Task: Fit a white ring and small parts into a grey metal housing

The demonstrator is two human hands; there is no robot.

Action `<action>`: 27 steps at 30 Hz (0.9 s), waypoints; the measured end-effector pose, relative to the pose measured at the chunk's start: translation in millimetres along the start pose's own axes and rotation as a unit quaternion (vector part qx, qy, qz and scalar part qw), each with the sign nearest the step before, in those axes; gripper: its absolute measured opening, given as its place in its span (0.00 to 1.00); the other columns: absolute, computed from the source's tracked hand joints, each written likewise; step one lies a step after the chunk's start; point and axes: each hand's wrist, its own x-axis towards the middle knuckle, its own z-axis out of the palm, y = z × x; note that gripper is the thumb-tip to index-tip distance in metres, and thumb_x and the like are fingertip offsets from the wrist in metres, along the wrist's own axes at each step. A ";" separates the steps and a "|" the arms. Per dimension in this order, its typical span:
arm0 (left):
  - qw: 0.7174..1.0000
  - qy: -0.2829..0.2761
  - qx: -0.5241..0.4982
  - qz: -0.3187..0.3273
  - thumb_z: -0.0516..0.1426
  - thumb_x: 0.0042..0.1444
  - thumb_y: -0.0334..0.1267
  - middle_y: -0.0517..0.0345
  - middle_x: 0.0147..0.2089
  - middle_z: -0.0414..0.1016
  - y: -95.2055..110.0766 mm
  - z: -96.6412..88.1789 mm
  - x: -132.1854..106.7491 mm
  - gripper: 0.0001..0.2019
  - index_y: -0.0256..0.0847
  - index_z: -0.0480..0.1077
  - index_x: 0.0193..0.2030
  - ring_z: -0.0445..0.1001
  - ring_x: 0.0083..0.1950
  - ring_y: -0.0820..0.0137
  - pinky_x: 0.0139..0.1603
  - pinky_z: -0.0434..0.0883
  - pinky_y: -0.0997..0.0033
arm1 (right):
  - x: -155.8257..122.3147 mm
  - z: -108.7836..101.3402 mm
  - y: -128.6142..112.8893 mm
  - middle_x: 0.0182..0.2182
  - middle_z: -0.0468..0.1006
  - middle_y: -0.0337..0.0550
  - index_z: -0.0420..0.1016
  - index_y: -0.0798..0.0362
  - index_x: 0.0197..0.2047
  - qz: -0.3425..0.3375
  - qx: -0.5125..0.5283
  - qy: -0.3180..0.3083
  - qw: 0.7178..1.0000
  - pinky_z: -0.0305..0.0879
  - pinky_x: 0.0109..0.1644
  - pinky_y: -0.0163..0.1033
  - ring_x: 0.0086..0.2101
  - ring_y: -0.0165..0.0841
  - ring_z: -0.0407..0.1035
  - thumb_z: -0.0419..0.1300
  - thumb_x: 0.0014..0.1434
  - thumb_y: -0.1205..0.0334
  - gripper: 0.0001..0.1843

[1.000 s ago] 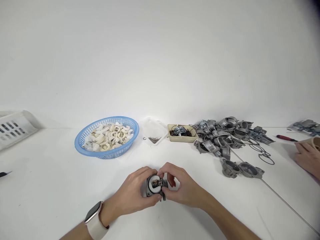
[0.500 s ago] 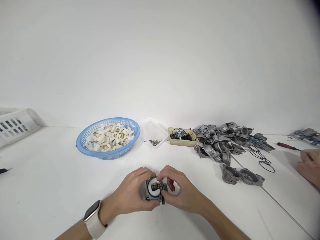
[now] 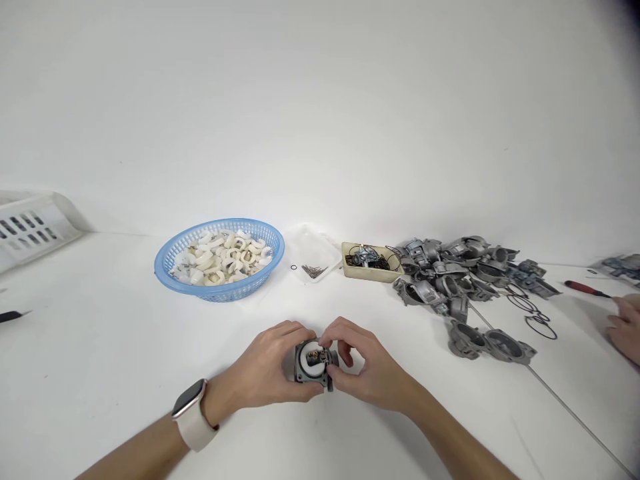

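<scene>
A small grey metal carburetor body (image 3: 311, 363) with a white round insert sits on the white table (image 3: 100, 373) between both my hands. My left hand (image 3: 260, 370), with a pale watch on its wrist, wraps round the body's left side. My right hand (image 3: 363, 367) grips the right side, thumb and forefinger pinched at a small part on top of the body. What that pinch holds is too small to name.
A blue basket (image 3: 220, 288) of white curved plastic pieces stands behind. Right of it lie a clear bag with small pins (image 3: 313, 270), a beige tray of small parts (image 3: 371, 259), a heap of grey metal castings (image 3: 460, 277), black O-rings (image 3: 535, 320). Another person's hand (image 3: 625, 327) and a red screwdriver (image 3: 583, 288) are far right.
Both hands kept hold of the metal body, with the right fingers shifting slightly on its top. The view tilted a little. The other person's hand drew back to the right.
</scene>
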 end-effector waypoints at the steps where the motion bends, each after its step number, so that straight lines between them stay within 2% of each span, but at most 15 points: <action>1: 1.000 0.001 -0.001 0.000 0.68 0.46 0.41 0.61 0.40 0.74 0.0 0.1 -0.1 0.18 0.46 0.71 0.44 0.72 0.41 0.65 0.40 0.68 0.69 | 0.0 0.1 0.1 0.41 0.72 0.38 0.72 0.45 0.47 0.000 -0.001 0.001 1.000 0.61 0.34 0.36 0.29 0.27 0.60 0.59 0.54 0.74 0.19; 22: 1.000 -0.003 -0.008 -0.009 0.69 0.44 0.42 0.61 0.41 0.74 0.3 1.1 -0.4 0.21 0.46 0.71 0.46 0.72 0.42 0.64 0.40 0.68 0.67 | -0.2 -2.1 2.1 0.42 0.71 0.37 0.71 0.44 0.49 -0.008 0.002 -0.005 1.000 0.62 0.36 0.36 0.30 0.27 0.60 0.60 0.52 0.76 0.23; 24: 1.000 0.005 -0.016 -0.008 0.67 0.47 0.43 0.60 0.43 0.74 -1.8 0.2 -2.1 0.21 0.46 0.71 0.48 0.72 0.43 0.63 0.42 0.68 0.66 | 0.7 -4.5 -2.0 0.44 0.71 0.38 0.71 0.44 0.52 -0.008 -0.014 -0.012 1.000 0.64 0.41 0.37 0.33 0.29 0.62 0.65 0.51 0.73 0.26; 27: 0.998 0.039 -0.049 0.004 0.57 0.61 0.49 0.55 0.48 0.74 -8.9 -2.4 -4.9 0.17 0.45 0.69 0.53 0.72 0.47 0.61 0.48 0.68 0.63 | 5.2 -7.5 -13.6 0.49 0.70 0.41 0.70 0.43 0.57 0.007 -0.079 -0.044 0.996 0.66 0.49 0.41 0.43 0.35 0.66 0.73 0.48 0.59 0.33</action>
